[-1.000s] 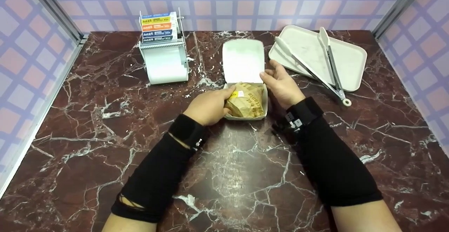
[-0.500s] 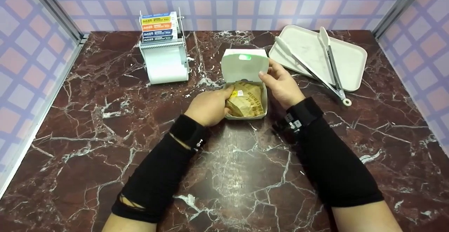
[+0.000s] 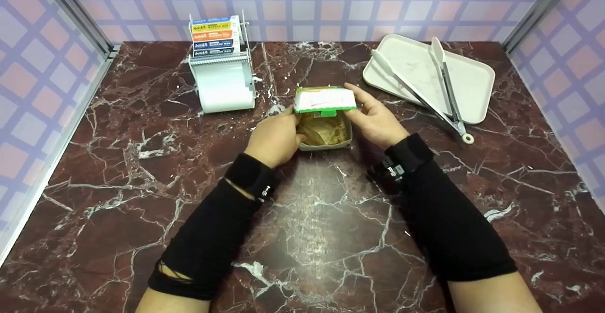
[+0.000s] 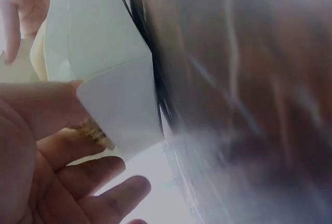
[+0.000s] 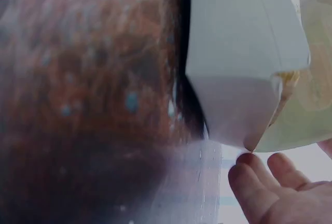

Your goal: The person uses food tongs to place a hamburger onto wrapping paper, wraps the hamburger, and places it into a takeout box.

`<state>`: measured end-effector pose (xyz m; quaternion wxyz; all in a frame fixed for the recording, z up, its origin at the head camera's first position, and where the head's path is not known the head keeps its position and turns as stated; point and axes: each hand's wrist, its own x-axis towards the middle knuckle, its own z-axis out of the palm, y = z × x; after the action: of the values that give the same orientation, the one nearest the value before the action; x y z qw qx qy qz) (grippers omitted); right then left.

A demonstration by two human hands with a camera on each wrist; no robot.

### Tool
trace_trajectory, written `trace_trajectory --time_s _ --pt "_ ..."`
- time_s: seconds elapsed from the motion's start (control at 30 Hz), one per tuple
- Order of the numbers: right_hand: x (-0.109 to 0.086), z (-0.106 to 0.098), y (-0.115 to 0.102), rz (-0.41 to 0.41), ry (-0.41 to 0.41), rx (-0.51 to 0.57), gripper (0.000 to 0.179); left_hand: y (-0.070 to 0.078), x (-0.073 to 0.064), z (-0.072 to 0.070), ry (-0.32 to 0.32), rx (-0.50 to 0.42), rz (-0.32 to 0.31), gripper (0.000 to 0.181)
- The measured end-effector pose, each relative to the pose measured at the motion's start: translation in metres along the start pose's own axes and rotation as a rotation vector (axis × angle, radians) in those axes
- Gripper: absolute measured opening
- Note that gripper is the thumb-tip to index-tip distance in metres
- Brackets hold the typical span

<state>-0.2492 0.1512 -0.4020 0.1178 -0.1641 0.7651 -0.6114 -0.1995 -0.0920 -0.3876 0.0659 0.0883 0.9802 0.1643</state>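
Note:
A small white burger box (image 3: 326,146) stands on the marble table, with a paper-wrapped burger (image 3: 324,131) inside. Its lid (image 3: 326,99), edged in green, is tilted partway down over the burger, leaving the front uncovered. At the box's left side, my left hand (image 3: 273,139) holds the wall by the rim; in the left wrist view the thumb tip goes behind the white side wall (image 4: 124,105) and the other fingers are spread. My right hand (image 3: 378,123) pinches the lid's right edge between thumb and forefinger. The right wrist view shows its fingertips (image 5: 249,175) just behind the box.
At back left is a wire rack (image 3: 248,62) with several coloured label boxes (image 3: 212,36) and a white paper roll (image 3: 224,88). Tongs (image 3: 446,95) lie across a cream tray (image 3: 479,79) at back right. Patterned walls (image 3: 302,8) enclose the table's back and sides.
The lid has swung from upright, forward and down over the burger, with my right hand following it. My left hand and the box have shifted slightly back and left.

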Motion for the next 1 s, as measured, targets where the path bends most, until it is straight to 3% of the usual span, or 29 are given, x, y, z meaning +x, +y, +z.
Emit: trace_trajectory --time_s 0.13,0.27,0.37,0.47,0.53,0.77,1.0 --pt "-0.001 -0.003 0.0 -0.005 -0.037 -0.156 0.07 -0.006 0.0 -0.007 -0.024 -0.114 -0.069 0.057" --pt "-0.001 -0.006 -0.001 -0.012 -0.071 -0.308 0.076 -0.01 -0.001 -0.01 0.006 -0.279 -0.125 0.067" --pt "-0.003 -0.007 -0.001 0.002 -0.112 -0.341 0.082 -0.01 -0.003 -0.01 0.026 -0.406 -0.11 0.079" --pt "-0.005 -0.006 -0.002 0.025 -0.148 -0.331 0.091 -0.01 -0.004 -0.009 0.017 -0.476 -0.063 0.091" --pt "-0.005 -0.007 -0.002 0.041 -0.172 -0.309 0.098 -0.01 -0.005 -0.008 0.008 -0.474 -0.033 0.097" --pt "-0.007 -0.006 -0.004 0.047 -0.196 -0.409 0.126 -0.007 -0.003 -0.002 -0.01 -0.402 0.005 0.124" --pt "-0.005 -0.001 -0.004 -0.008 -0.153 -0.466 0.117 -0.002 -0.001 0.004 0.039 -0.325 -0.021 0.111"
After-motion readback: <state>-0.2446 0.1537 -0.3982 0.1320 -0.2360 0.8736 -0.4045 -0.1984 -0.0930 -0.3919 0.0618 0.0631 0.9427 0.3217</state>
